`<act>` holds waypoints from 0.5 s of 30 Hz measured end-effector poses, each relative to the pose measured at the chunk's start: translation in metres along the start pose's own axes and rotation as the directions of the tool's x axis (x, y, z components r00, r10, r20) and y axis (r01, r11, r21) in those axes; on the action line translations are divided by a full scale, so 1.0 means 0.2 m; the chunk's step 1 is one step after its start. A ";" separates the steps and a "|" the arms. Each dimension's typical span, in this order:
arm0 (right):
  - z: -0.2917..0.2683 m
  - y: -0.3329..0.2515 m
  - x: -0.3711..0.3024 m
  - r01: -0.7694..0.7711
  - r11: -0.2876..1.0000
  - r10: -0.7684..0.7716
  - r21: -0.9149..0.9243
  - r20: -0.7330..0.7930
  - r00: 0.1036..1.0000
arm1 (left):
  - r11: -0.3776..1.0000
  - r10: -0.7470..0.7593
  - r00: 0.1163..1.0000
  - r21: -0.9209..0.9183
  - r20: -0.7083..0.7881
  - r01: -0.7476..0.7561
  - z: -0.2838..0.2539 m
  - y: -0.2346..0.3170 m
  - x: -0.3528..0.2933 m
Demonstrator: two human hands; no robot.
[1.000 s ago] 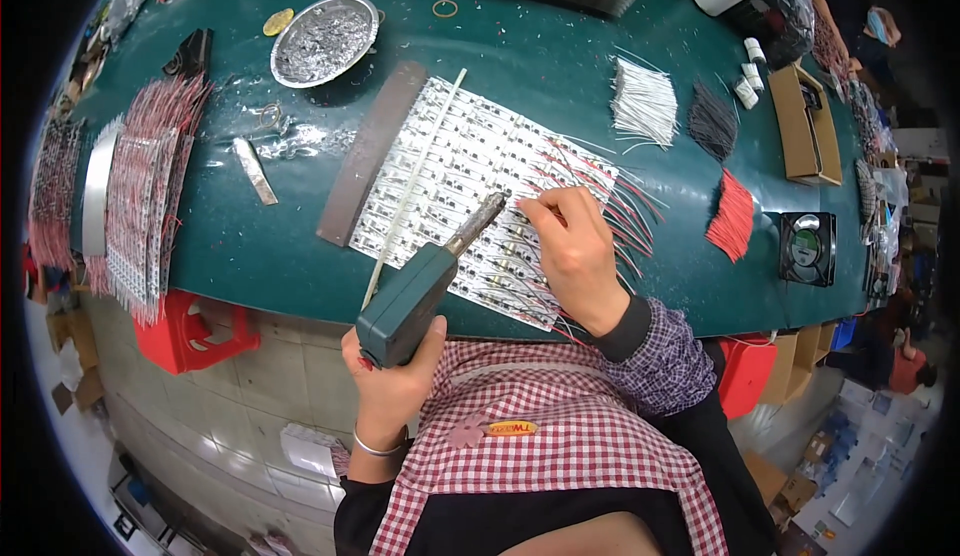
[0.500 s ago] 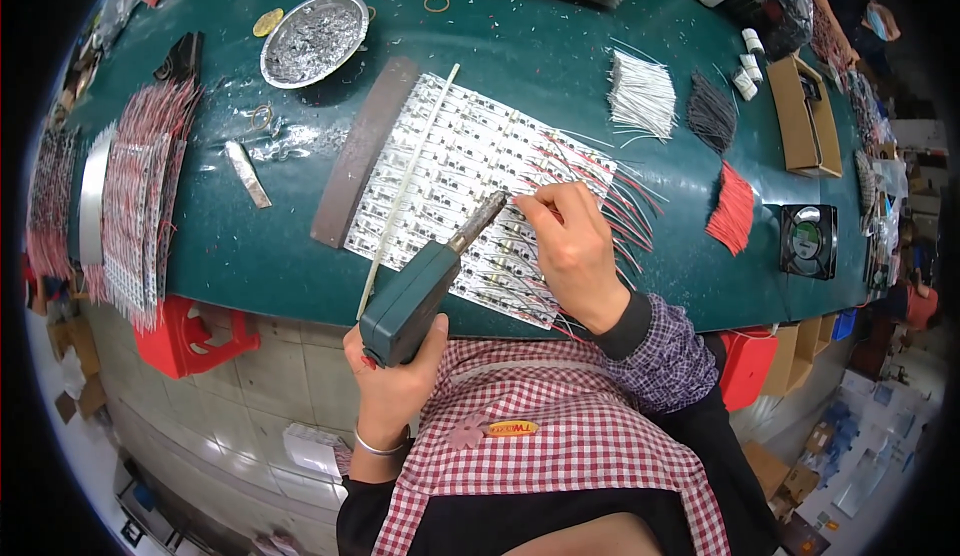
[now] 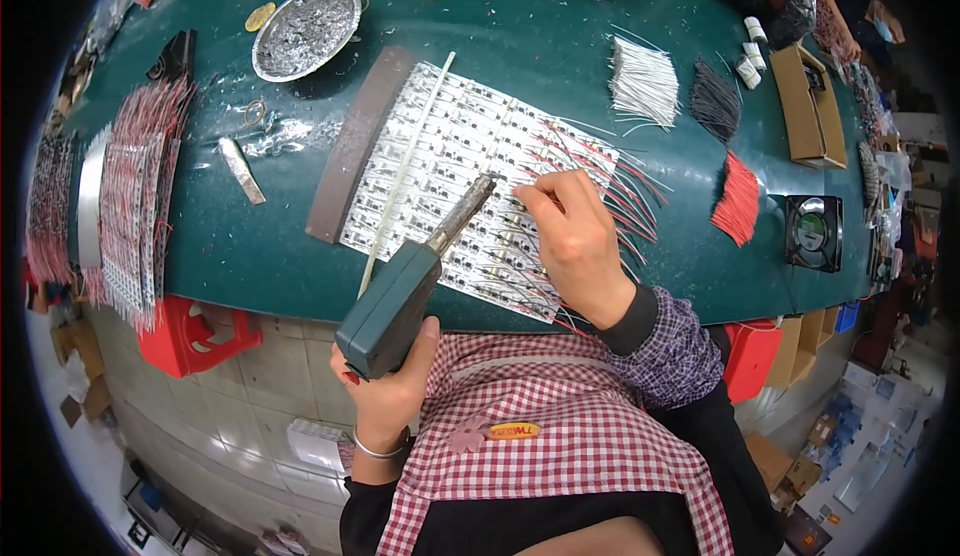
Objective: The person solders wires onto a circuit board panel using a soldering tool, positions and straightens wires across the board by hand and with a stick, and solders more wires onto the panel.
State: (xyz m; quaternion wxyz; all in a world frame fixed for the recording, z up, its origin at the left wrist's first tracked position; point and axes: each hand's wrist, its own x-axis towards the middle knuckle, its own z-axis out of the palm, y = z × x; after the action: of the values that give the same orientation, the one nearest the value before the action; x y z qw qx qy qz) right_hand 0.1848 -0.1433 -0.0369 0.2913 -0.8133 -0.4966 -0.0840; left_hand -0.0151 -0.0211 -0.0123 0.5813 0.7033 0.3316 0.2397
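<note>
Left hand (image 3: 390,381) grips soldering gun (image 3: 392,301) | tip (image 3: 484,186) backed off right hand (image 3: 578,241) (heat probably off board (image 3: 470,136)) | right pinched, contents unclear

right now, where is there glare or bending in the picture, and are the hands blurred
Head view: white glare on the green tabletop, left of the brown bar; head view: fisheye bows the table's near edge, corners black; head view: left hand and right hand show no obvious blur.
</note>
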 end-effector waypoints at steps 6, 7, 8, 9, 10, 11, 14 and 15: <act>-0.14 -0.05 0.00 -0.044 0.999 0.045 0.023 -0.062 0.997 | 1.000 0.000 1.000 0.006 -0.028 0.000 -0.02 -0.02 -0.01; -0.16 -0.06 0.01 -0.044 0.999 0.046 0.023 -0.060 0.997 | 1.000 -0.002 1.000 0.005 -0.028 0.002 -0.02 -0.02 -0.02; -0.17 -0.07 0.01 -0.043 0.998 0.046 0.039 -0.076 0.996 | 1.000 0.003 0.999 0.002 -0.042 -0.003 -0.02 -0.03 -0.02; -0.17 -0.08 0.01 -0.043 0.998 0.048 0.052 -0.092 0.995 | 1.000 0.010 0.999 -0.003 -0.053 -0.010 -0.02 -0.04 -0.02; -0.16 -0.08 0.01 -0.044 0.998 0.049 0.049 -0.091 0.995 | 1.000 0.009 0.999 -0.005 -0.051 -0.009 -0.02 -0.03 -0.02; -0.13 -0.08 0.02 -0.021 0.997 0.027 0.076 -0.085 0.996 | 1.000 0.006 0.999 0.004 -0.054 -0.006 -0.02 -0.03 -0.02; -0.04 -0.06 0.00 -0.003 0.994 0.009 0.108 -0.057 0.998 | 1.000 0.010 0.999 0.019 -0.037 -0.009 -0.04 -0.03 -0.02; -0.02 -0.05 -0.01 -0.008 0.994 0.012 0.112 -0.035 0.999 | 1.000 0.017 1.000 0.024 -0.017 -0.017 -0.04 -0.03 -0.03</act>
State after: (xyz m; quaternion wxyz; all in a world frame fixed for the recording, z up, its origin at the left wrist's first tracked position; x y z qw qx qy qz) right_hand 0.1750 -0.1434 -0.0313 0.3458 -0.7965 -0.4912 -0.0693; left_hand -0.0268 -0.0192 -0.0163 0.5680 0.7109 0.3334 0.2467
